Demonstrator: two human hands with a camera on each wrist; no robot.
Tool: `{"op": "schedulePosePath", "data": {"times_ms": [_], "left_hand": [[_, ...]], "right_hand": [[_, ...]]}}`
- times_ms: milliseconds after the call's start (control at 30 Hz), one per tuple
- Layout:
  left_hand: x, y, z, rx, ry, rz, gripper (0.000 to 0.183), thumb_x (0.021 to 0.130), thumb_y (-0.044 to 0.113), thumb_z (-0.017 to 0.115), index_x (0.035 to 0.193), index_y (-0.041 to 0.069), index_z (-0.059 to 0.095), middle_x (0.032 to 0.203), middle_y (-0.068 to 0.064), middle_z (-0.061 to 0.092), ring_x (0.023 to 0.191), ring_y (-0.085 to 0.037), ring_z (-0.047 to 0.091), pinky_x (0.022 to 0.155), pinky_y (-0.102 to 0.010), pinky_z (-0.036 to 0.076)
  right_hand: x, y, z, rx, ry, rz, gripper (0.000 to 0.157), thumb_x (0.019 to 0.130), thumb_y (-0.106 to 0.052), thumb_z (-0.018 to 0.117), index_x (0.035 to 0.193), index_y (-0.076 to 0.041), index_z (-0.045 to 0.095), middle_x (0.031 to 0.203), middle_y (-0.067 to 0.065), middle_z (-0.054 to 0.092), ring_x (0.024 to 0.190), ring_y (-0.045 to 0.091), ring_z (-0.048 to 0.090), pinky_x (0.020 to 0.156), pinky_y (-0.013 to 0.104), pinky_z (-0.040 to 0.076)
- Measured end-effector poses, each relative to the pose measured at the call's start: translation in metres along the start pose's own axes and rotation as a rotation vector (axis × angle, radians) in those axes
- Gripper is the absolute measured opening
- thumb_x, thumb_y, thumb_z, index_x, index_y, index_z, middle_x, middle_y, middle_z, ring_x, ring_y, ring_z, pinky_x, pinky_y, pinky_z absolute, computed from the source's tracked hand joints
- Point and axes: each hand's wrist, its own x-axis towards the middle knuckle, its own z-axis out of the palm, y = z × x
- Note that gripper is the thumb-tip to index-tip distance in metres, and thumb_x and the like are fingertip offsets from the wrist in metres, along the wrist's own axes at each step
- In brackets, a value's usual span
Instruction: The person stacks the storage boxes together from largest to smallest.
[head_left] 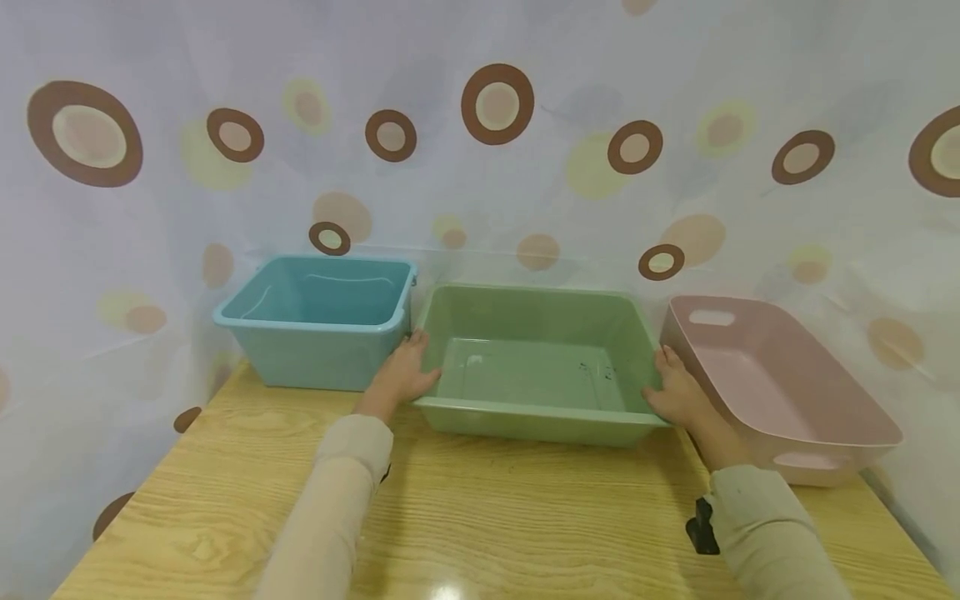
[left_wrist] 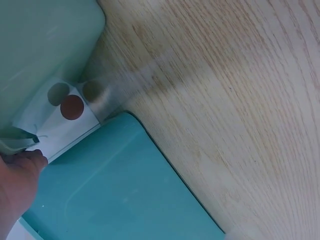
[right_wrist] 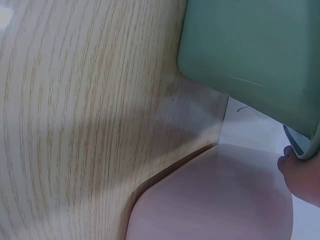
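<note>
A shallow green plastic basin (head_left: 525,425) is at the middle of the far side of the wooden table, with small dark marks on its inside floor. My left hand (head_left: 405,372) grips its left rim, the thumb over the inside edge and the fingers outside. On the opposite side, my right hand (head_left: 678,392) holds the right rim in the same way. Both wrist views show fingers curled under the rim, close to the left hand (left_wrist: 20,182) and the right hand (right_wrist: 302,175). Nothing lies inside the basin.
Left of the green basin stands a deeper blue basin (head_left: 307,354), close beside my left hand. A pink basin (head_left: 817,458) with handle slots sits at the right, close to my right forearm. Behind them hangs a white sheet (head_left: 435,200) with printed circles. Underneath is the wooden tabletop (head_left: 525,517).
</note>
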Motion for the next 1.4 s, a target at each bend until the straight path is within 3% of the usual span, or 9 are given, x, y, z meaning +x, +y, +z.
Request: {"op": "schedulePosePath", "data": {"times_ms": [267,867,1400], "left_hand": [[0.001,-0.002,0.001,-0.045,0.009,-0.023,0.065,0.089,0.021,0.053,0.14,-0.009,0.025,0.148,-0.027,0.016,0.137,-0.042,0.017,0.111,-0.048,0.022],[-0.002,-0.005,0.0,-0.048,0.029,0.007,0.061,0.087,0.011,0.052,0.138,-0.012,0.027,0.146,-0.029,0.02,0.135,-0.043,0.022,0.111,-0.046,0.024],[-0.007,-0.005,0.0,-0.113,-0.006,-0.005,0.06,0.087,0.007,0.045,0.14,-0.011,0.022,0.149,-0.025,0.015,0.137,-0.041,0.016,0.112,-0.047,0.02]], "right_hand": [[-0.002,-0.002,0.001,-0.02,0.029,-0.006,0.072,0.085,-0.015,0.05,0.135,0.022,0.013,0.14,0.041,0.009,0.123,0.06,0.018,0.102,0.063,0.022],[-0.002,-0.001,0.002,-0.03,0.051,-0.028,0.071,0.085,-0.015,0.051,0.132,0.025,0.015,0.137,0.044,0.012,0.122,0.061,0.018,0.102,0.063,0.022],[-0.01,-0.003,0.002,0.065,0.018,0.006,0.07,0.088,-0.013,0.047,0.135,0.021,0.009,0.143,0.038,0.004,0.127,0.057,0.012,0.103,0.063,0.018]]}}
